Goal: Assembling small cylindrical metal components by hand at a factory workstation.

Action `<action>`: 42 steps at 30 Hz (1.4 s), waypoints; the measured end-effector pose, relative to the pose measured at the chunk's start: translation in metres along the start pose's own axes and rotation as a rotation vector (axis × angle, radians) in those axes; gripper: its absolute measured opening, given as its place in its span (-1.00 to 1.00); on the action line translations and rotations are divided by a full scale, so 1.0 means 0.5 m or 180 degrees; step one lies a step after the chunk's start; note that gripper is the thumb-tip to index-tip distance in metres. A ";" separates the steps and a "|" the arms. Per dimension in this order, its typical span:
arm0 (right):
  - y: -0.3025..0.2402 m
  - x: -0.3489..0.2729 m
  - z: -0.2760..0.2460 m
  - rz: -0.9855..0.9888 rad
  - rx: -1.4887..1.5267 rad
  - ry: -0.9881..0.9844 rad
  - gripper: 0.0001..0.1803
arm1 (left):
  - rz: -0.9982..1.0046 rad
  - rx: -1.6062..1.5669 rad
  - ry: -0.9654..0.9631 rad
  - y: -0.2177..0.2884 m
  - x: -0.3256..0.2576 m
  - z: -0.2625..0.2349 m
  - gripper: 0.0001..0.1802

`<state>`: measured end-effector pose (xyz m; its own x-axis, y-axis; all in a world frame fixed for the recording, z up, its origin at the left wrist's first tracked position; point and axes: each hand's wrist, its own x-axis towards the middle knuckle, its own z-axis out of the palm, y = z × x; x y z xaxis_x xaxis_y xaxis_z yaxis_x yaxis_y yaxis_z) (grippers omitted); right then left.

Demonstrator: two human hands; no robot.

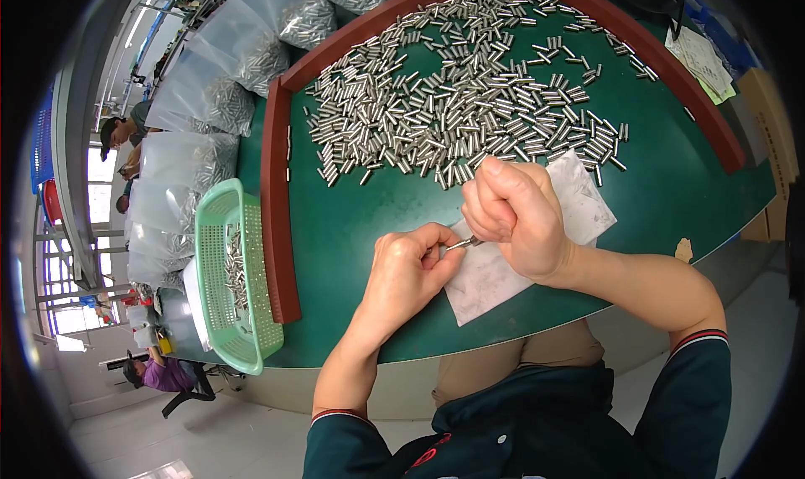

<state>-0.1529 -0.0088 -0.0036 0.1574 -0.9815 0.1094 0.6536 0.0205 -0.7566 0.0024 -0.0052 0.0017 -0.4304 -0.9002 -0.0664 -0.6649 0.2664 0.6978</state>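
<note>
My left hand (pixel 408 265) is closed, pinching a small shiny metal pin (pixel 457 245) between thumb and fingertips. Close on its right, my right hand (pixel 521 219) is curled into a fist, and a short narrow metal end shows between the two hands. What the right fist wraps round is hidden by its fingers. Both hands are over a smudged white cloth or paper sheet (pixel 486 293) on the green tabletop (pixel 348 227). Beyond them lies a wide spread of loose metal pins (pixel 453 101), its near edge just past my right hand.
Dark red rails (pixel 279 219) border the pins at left, back and right. A light green basket (pixel 220 311) with some pins stands left of the rail. Clear bags of pins (pixel 226 106) line the far left. Papers (pixel 703 59) and a cardboard box (pixel 767 127) are at right. Other people (pixel 168 374) are at left.
</note>
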 end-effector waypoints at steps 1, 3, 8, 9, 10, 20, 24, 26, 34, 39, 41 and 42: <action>0.000 0.000 0.000 0.0000 -0.0021 0.0011 -0.52 | 0.0003 0.0011 -0.0015 0.001 0.000 -0.001 -0.91; 0.002 0.000 0.000 -0.0017 -0.0026 -0.0023 -0.52 | 0.0004 0.0018 -0.0031 0.002 0.000 -0.002 -0.91; 0.008 -0.006 0.004 0.0001 0.0075 -0.0071 -0.55 | 0.0077 0.0076 -0.0002 0.014 0.002 -0.004 -0.93; 0.009 -0.007 0.003 -0.0013 0.0050 -0.0097 -0.56 | 0.0075 0.0072 0.0002 0.016 0.002 -0.005 -0.93; 0.009 -0.006 0.002 -0.0029 0.0021 -0.0126 -0.57 | 0.0010 0.0039 -0.0056 0.017 0.003 -0.005 -0.92; 0.002 0.000 0.008 0.0028 -0.0171 -0.0023 -0.53 | -0.0720 -0.2344 -0.0368 -0.021 0.012 -0.033 -0.91; 0.001 -0.001 0.004 0.0054 -0.0081 0.0046 -0.52 | -0.0657 -0.3899 -0.0730 -0.042 0.022 -0.030 -0.94; 0.001 -0.001 0.006 0.0047 -0.0055 0.0009 -0.52 | -0.0697 -0.4183 -0.0785 -0.047 0.020 -0.031 -0.92; -0.005 0.000 0.005 0.0213 0.0102 0.0005 -0.53 | -0.0861 -0.4159 -0.0768 -0.045 0.021 -0.035 -0.82; -0.003 0.003 0.003 0.0225 0.0129 0.0000 -0.53 | -0.1043 -0.4124 -0.0786 -0.042 0.022 -0.040 -0.77; -0.004 0.003 0.003 0.0235 0.0138 -0.0009 -0.53 | -0.1110 -0.4156 -0.0778 -0.041 0.024 -0.042 -0.76; -0.005 0.003 0.003 0.0244 0.0149 -0.0006 -0.53 | -0.1173 -0.4182 -0.0778 -0.041 0.024 -0.042 -0.75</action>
<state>-0.1530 -0.0100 -0.0006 0.2097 -0.9763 0.0535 0.6733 0.1045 -0.7319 0.0235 -0.0288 0.0017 -0.5430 -0.7282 -0.4183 0.2352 -0.6100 0.7567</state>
